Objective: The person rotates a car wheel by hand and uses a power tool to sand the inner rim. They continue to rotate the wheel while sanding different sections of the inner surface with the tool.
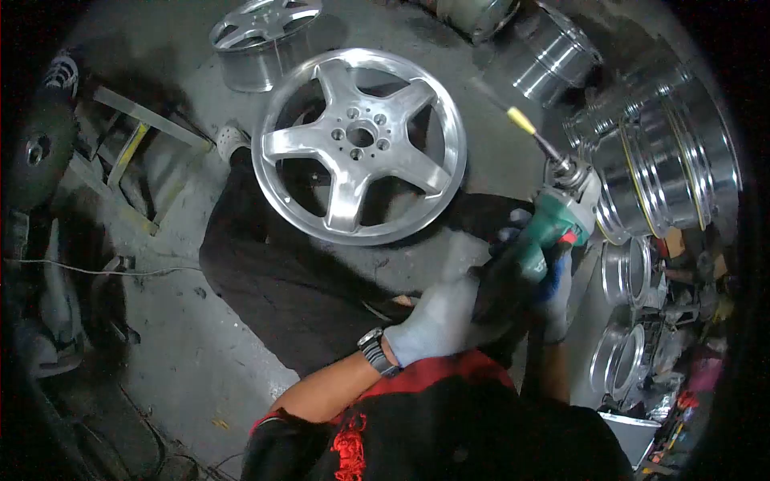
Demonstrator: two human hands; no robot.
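A green and black handheld grinder (pixel 549 220), with a metal spindle and a yellow tip (pixel 520 120), is held up on the right in front of my body. My right hand (pixel 556 289), in a white and blue glove, wraps around its green body behind the metal head. My left hand (pixel 439 314), gloved and smeared by motion, closes around the black rear part; its fingertips are hidden. A polished five-spoke alloy wheel rim (pixel 350 180) lies face up between my legs, apart from the tool and both hands.
Another spoked rim (pixel 269 40) stands beyond the first. Shiny rim barrels (pixel 553 60) and stacked rims (pixel 654 172) line the right side. A metal frame (pixel 132 160) stands at left near a tire (pixel 40 148). A thin cable (pixel 144 273) crosses the floor.
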